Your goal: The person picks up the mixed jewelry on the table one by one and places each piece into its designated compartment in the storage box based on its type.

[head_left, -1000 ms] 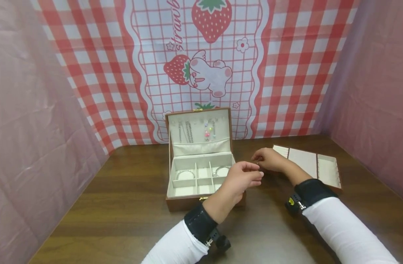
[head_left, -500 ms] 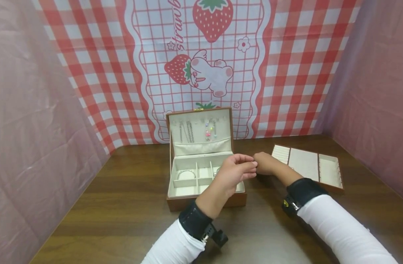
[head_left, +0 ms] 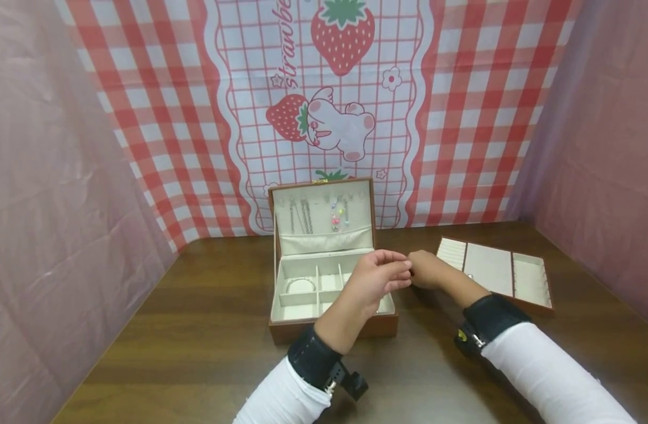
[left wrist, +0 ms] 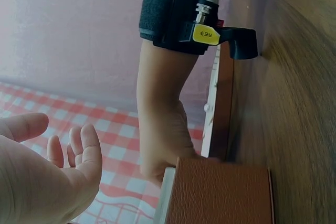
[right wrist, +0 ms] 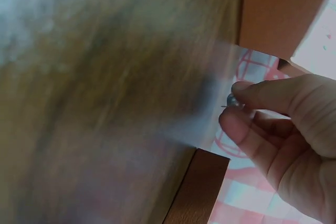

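A stud earring (right wrist: pixel 231 99), small and silvery with a thin pin, is pinched between the thumb and index fingertip of my right hand (right wrist: pixel 289 129). In the head view that right hand (head_left: pixel 429 271) is beside the box's right side, its fingertips hidden. My left hand (head_left: pixel 370 280) is over the right part of the brown jewelry box (head_left: pixel 281 334), close to the right hand. The left wrist view shows the left hand (left wrist: pixel 52 177) holding nothing, fingers loosely bent and thumb apart. The box is open, and a silvery bracelet (head_left: pixel 300 279) lies in its rear left compartment.
Silvery chains (head_left: pixel 307 217) and a colourful beaded strand (head_left: pixel 336 220) hang inside the raised lid. To the right rests a brown-edged tray (head_left: pixel 488 265) with a ridged section and a small shiny piece (head_left: pixel 470 276) on it. A checked strawberry cloth (head_left: pixel 462 147) hangs behind the wooden table.
My left hand has moved slightly left, farther over the box. The right hand has turned, hiding its fingers from the head view. Box and tray stay in place.
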`<state>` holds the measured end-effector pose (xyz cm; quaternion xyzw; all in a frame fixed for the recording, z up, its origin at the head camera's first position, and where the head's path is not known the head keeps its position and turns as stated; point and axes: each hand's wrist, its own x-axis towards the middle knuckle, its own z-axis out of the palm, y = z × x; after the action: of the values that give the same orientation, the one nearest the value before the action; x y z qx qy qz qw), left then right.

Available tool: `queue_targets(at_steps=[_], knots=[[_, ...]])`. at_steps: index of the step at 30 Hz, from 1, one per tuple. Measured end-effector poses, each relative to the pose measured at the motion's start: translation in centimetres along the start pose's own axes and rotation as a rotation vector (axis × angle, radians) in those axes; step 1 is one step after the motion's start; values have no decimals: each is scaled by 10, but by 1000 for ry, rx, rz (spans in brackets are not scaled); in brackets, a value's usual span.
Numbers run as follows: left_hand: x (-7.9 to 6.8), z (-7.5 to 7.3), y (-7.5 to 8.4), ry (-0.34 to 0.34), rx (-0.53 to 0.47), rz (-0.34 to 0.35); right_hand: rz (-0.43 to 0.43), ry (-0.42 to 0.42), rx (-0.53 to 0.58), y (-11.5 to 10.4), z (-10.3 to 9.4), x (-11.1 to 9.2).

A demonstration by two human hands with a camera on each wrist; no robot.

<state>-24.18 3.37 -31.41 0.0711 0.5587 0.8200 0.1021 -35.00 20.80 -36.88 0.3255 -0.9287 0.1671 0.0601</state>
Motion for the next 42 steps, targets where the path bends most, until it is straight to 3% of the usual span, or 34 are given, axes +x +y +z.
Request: queue_targets(at_steps=[6, 12, 26, 35, 42], knots=[[3, 10, 0, -17, -19, -9, 17, 90, 98, 6, -8, -12], [7, 22, -1, -30, -1, -9, -26, 204, 134, 7, -20, -31], [16, 34, -12, -27, 116, -8, 60, 182, 84, 17, -46, -63], [27, 44, -24, 84, 233, -57, 102, 239, 75, 22, -61, -84], [44, 54, -34, 195, 284, -77, 100, 279, 52, 26, -68, -91]])
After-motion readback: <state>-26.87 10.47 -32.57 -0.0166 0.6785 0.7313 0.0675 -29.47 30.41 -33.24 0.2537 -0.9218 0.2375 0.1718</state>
